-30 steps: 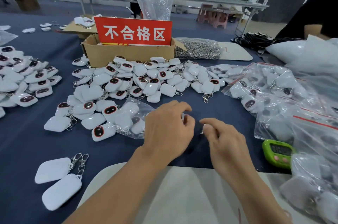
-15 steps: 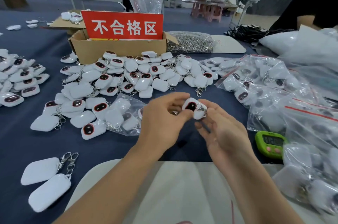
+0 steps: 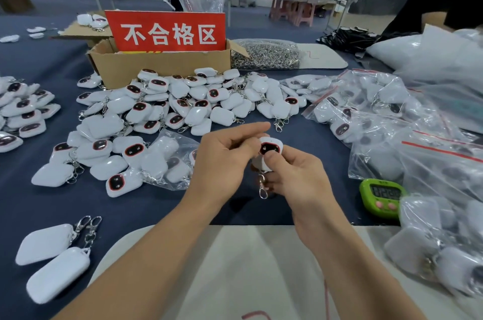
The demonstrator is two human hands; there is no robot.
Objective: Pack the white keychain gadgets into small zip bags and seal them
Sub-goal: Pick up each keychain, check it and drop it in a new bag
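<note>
Navy-cloth table (image 3: 39, 202): loose gadget heap (image 3: 183, 100) ahead, filled zip bags (image 3: 379, 116) to the right, both within easy reach. One keychain gadget (image 3: 270, 148) is held mid-air, screen up (likely a check before bagging). Right hand (image 3: 300, 178) is curled round it, thumb on its face. Left hand (image 3: 222, 160) pinches its top edge, forefinger straight. Clasp (image 3: 262, 187) dangles.

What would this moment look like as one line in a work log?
stage: gadget in hand, not yet bagged | left hand: pinches white plastic keychain gadget | right hand: grips it, metal clasp dangling
</note>
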